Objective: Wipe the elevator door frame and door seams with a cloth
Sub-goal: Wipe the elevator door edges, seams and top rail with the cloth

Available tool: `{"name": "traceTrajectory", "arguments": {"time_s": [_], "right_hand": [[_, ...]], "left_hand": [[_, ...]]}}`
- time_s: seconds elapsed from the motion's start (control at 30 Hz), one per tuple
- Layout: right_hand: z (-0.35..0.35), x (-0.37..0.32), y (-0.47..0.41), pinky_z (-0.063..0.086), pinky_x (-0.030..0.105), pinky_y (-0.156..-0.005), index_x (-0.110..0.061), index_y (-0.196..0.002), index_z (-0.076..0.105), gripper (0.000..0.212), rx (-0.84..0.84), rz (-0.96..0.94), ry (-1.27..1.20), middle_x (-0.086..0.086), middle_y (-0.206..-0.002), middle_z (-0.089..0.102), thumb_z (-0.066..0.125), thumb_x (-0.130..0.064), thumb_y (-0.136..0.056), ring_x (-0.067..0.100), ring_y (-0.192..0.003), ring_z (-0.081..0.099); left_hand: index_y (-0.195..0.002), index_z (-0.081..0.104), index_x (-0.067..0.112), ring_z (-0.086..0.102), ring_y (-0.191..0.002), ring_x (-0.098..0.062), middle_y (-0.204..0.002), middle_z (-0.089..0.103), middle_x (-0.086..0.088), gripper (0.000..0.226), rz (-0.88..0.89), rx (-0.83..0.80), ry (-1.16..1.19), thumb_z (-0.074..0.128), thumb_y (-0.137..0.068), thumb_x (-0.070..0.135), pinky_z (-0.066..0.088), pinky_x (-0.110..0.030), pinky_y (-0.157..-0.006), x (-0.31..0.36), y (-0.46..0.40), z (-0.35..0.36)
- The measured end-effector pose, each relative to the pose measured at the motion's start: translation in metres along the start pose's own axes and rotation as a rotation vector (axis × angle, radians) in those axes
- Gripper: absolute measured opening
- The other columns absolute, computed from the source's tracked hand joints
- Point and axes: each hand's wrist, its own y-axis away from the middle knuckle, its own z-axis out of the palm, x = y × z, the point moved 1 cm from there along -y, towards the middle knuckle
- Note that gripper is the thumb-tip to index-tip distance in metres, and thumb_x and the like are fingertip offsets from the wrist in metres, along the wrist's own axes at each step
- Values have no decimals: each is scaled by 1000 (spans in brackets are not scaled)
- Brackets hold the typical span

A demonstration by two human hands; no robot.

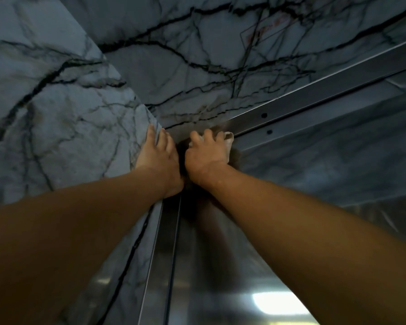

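Cloth (229,143) under right hand (205,156), seemingly (bunched) along top door frame (314,99); upper corner.

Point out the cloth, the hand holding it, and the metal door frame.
cloth (229,141): head view, the pale edge showing past the fingers.
right hand (205,156): head view, the back of the hand.
metal door frame (314,95): head view, the top rail's flat face.
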Motion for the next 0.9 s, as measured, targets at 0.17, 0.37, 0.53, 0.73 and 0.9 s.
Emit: {"name": "traceTrajectory", "arguments": {"time_s": [0.17,0.37,0.53,0.73,0.9], "right_hand": [[-13,36,10,27,58,-104,-25,-127,59,39,-9,41,47,7,-142,33,46,-40,-94,36,-126,31],[-22,80,25,31,53,-99,-22,-123,62,39,35,43,67,8,-143,32,40,-38,-95,36,-124,32],[-28,117,36,32,52,-96,-23,-120,63,36,77,40,136,7,-141,32,43,-36,-93,35,-123,32],[-35,166,50,32,52,-99,-23,-120,63,34,107,29,157,5,-143,30,47,-37,-93,34,-126,31],[-45,205,61,32,52,-99,-25,-122,62,35,122,11,205,5,-145,30,48,-38,-93,33,-128,31]], "left_hand": [[-157,3,5,-9,-152,-43,-165,-1,-24,84,-43,-21,25,10,-96,62,-7,-66,-117,5,4,-4],[-156,13,2,1,-151,-41,-163,9,-26,77,-108,-19,500,18,-98,53,-2,-64,-119,51,13,-22],[-144,38,2,25,-145,-40,-152,35,-26,65,-205,31,944,28,-98,47,15,-58,-120,81,8,-45],[-113,54,10,45,-121,-40,-130,51,-21,60,-257,59,1385,18,-88,51,38,-51,-105,111,-7,-107],[-122,56,11,44,-127,-37,-135,51,-20,66,-321,104,1516,16,-88,51,34,-55,-109,136,-12,-148]]}}
